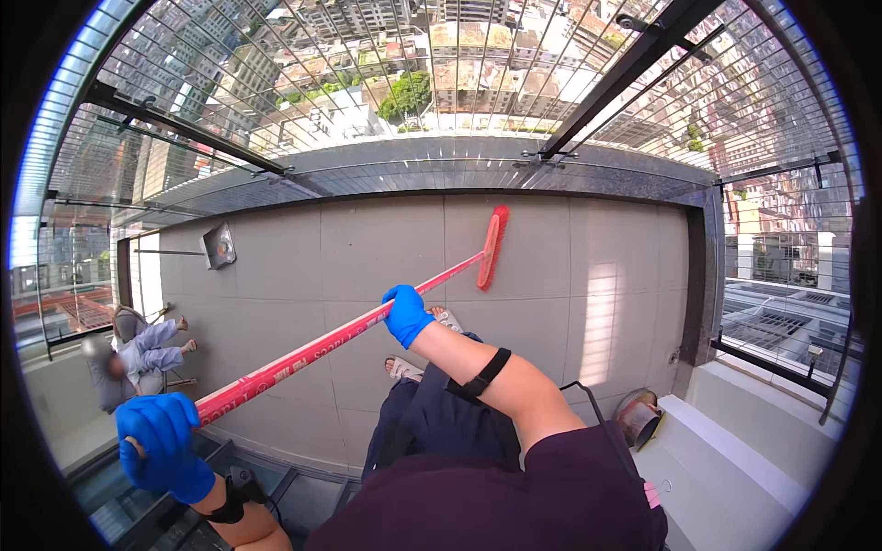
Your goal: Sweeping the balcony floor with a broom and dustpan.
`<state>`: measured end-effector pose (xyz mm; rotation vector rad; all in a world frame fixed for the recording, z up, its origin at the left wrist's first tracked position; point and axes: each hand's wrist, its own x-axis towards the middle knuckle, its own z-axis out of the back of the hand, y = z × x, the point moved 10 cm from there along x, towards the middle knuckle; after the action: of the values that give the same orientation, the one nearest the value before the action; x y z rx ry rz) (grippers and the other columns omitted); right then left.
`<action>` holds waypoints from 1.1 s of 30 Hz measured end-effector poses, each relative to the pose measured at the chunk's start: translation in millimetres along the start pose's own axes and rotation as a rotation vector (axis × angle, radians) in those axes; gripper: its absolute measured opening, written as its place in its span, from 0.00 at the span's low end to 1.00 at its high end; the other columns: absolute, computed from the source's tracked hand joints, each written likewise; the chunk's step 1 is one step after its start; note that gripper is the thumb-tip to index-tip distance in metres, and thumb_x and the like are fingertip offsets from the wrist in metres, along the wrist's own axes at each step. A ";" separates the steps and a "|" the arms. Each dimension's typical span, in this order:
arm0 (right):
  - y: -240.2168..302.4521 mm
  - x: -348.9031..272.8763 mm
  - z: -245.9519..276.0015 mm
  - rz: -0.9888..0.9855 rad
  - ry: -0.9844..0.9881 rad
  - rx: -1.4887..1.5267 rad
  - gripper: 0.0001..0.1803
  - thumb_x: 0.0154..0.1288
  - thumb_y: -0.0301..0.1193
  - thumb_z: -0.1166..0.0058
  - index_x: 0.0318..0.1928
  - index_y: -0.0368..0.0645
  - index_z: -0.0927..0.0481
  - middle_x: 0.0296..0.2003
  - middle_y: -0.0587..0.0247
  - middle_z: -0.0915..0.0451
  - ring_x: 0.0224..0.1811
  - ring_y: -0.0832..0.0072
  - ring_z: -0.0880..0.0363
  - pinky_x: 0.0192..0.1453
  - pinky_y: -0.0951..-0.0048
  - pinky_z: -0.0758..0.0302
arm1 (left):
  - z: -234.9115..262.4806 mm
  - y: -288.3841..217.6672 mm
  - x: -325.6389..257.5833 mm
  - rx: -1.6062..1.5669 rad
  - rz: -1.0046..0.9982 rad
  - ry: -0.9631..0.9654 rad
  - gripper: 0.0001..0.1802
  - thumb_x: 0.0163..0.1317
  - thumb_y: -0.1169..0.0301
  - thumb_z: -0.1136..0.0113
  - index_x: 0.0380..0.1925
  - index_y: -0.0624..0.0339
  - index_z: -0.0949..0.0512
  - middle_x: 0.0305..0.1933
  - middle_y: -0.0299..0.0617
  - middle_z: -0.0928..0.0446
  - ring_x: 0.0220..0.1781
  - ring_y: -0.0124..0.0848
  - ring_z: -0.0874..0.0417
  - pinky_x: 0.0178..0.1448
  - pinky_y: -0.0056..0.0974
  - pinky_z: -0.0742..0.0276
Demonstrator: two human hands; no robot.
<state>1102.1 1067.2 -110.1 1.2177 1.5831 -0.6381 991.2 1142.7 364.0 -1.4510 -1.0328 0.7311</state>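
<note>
A broom with a long red-and-white handle [303, 358] slants across the view from lower left to upper right. Its red bristle head [493, 248] rests on the grey tiled floor [386, 248], a little short of the far ledge. Near the handle's upper end, my left hand [163, 445], in a blue glove, is wrapped round it. Farther down the shaft, my right hand [406, 315], gloved in blue too, grips the handle in front of my feet.
A grey dustpan [220, 246] with a long stick stands at the far left. A person [147, 354] sits in a chair at the left. Railings and glass line a dark ledge [413, 165] beyond the floor. A metal bucket-like container [638, 418] stands at my right.
</note>
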 end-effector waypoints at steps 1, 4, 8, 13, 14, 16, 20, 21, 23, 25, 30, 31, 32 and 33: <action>31.1 15.3 26.4 0.108 -0.041 -0.152 0.11 0.44 0.31 0.63 0.17 0.38 0.30 0.16 0.59 0.32 0.19 0.72 0.35 0.25 0.74 0.36 | 7.9 32.4 3.7 -0.067 0.032 -0.040 0.21 0.48 0.62 0.56 0.01 0.53 0.45 0.03 0.33 0.46 0.07 0.27 0.45 0.25 0.35 0.39; 96.6 73.4 113.0 0.137 -0.190 -0.118 0.10 0.46 0.32 0.63 0.15 0.42 0.33 0.15 0.63 0.35 0.20 0.73 0.37 0.27 0.74 0.38 | -7.2 131.9 4.8 -0.235 0.135 -0.092 0.18 0.43 0.66 0.56 0.01 0.56 0.46 0.06 0.37 0.45 0.12 0.30 0.41 0.34 0.37 0.38; 116.0 132.2 151.9 0.099 -0.146 -0.080 0.10 0.48 0.29 0.64 0.13 0.45 0.39 0.12 0.66 0.38 0.15 0.77 0.39 0.19 0.76 0.41 | -23.5 215.4 -29.2 -0.191 0.230 0.010 0.17 0.45 0.67 0.58 0.04 0.58 0.47 0.11 0.37 0.44 0.20 0.32 0.39 0.47 0.42 0.42; 18.5 98.3 -14.8 0.329 0.027 -1.681 0.08 0.47 0.24 0.61 0.27 0.43 0.27 0.26 0.52 0.27 0.31 0.64 0.27 0.31 0.72 0.30 | 117.6 172.2 -55.8 -0.147 0.150 -0.209 0.16 0.46 0.68 0.60 0.04 0.56 0.46 0.09 0.36 0.46 0.18 0.30 0.42 0.43 0.39 0.40; 0.9 117.5 -26.7 0.517 0.010 -1.754 0.08 0.49 0.27 0.62 0.26 0.43 0.27 0.25 0.56 0.27 0.27 0.67 0.27 0.30 0.72 0.31 | 133.3 150.0 -56.4 -0.129 0.116 -0.203 0.16 0.46 0.68 0.61 0.04 0.56 0.46 0.08 0.36 0.47 0.17 0.30 0.42 0.42 0.39 0.40; -83.4 143.8 -39.0 0.102 -0.071 -0.798 0.11 0.50 0.31 0.64 0.23 0.42 0.28 0.22 0.60 0.27 0.22 0.71 0.32 0.30 0.73 0.34 | 187.2 117.3 -75.1 -0.103 0.121 -0.294 0.16 0.44 0.69 0.58 0.03 0.57 0.46 0.08 0.37 0.45 0.17 0.30 0.41 0.41 0.38 0.40; -215.6 150.2 -148.6 0.427 0.238 -1.867 0.10 0.50 0.31 0.65 0.23 0.42 0.29 0.21 0.61 0.28 0.22 0.73 0.31 0.28 0.73 0.35 | 285.6 69.4 -130.0 -0.035 0.092 -0.427 0.16 0.44 0.68 0.59 0.03 0.56 0.46 0.08 0.36 0.46 0.16 0.30 0.42 0.40 0.38 0.40; -231.4 169.2 -154.7 0.558 0.181 -1.839 0.06 0.47 0.28 0.59 0.22 0.43 0.28 0.21 0.59 0.26 0.24 0.70 0.29 0.27 0.73 0.33 | 300.7 60.1 -133.8 -0.022 0.087 -0.426 0.16 0.44 0.67 0.59 0.03 0.56 0.46 0.08 0.36 0.47 0.16 0.29 0.43 0.40 0.38 0.40; -271.5 161.3 -175.3 0.667 0.157 -1.829 0.03 0.44 0.26 0.54 0.21 0.43 0.26 0.21 0.58 0.25 0.25 0.68 0.26 0.26 0.73 0.30 | 336.4 41.9 -156.7 0.003 0.091 -0.461 0.16 0.45 0.67 0.59 0.04 0.56 0.46 0.07 0.35 0.47 0.15 0.29 0.43 0.40 0.37 0.40; -302.7 116.2 -180.3 0.152 -0.023 -0.890 0.06 0.46 0.28 0.59 0.23 0.39 0.29 0.21 0.58 0.28 0.22 0.70 0.30 0.27 0.72 0.34 | 374.6 18.1 -179.5 0.022 0.030 -0.479 0.16 0.46 0.67 0.59 0.04 0.56 0.45 0.07 0.35 0.47 0.14 0.29 0.43 0.37 0.36 0.40; -316.4 57.5 -196.7 0.142 -0.054 -0.625 0.09 0.47 0.29 0.63 0.21 0.37 0.30 0.20 0.57 0.29 0.22 0.72 0.32 0.28 0.72 0.36 | 423.5 -17.3 -178.2 -0.063 -0.018 -0.282 0.16 0.51 0.65 0.63 0.06 0.53 0.45 0.09 0.34 0.46 0.16 0.27 0.43 0.33 0.34 0.45; -308.6 52.5 -201.0 0.303 0.035 -0.819 0.10 0.47 0.29 0.64 0.20 0.37 0.30 0.20 0.56 0.29 0.22 0.72 0.32 0.28 0.72 0.36 | 430.5 -15.3 -169.8 -0.115 0.003 -0.280 0.17 0.50 0.65 0.63 0.05 0.53 0.45 0.08 0.34 0.46 0.15 0.27 0.43 0.33 0.34 0.45; -295.5 49.1 -189.3 0.341 0.027 -0.860 0.11 0.48 0.30 0.65 0.20 0.38 0.29 0.20 0.56 0.29 0.22 0.72 0.32 0.28 0.73 0.35 | 434.7 -4.2 -156.3 -0.183 0.029 -0.262 0.17 0.50 0.64 0.63 0.05 0.53 0.45 0.08 0.34 0.47 0.14 0.28 0.43 0.33 0.34 0.44; -293.3 62.6 -168.1 0.276 -0.002 -0.866 0.12 0.49 0.30 0.66 0.18 0.39 0.30 0.19 0.57 0.30 0.22 0.73 0.33 0.28 0.74 0.35 | 434.9 3.7 -144.7 -0.217 0.043 -0.246 0.18 0.49 0.65 0.62 0.04 0.54 0.45 0.06 0.35 0.46 0.13 0.28 0.43 0.33 0.36 0.41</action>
<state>766.9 1130.5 -152.7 0.7380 1.4077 0.2299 544.9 1200.6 276.9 -1.6002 -1.3052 0.8649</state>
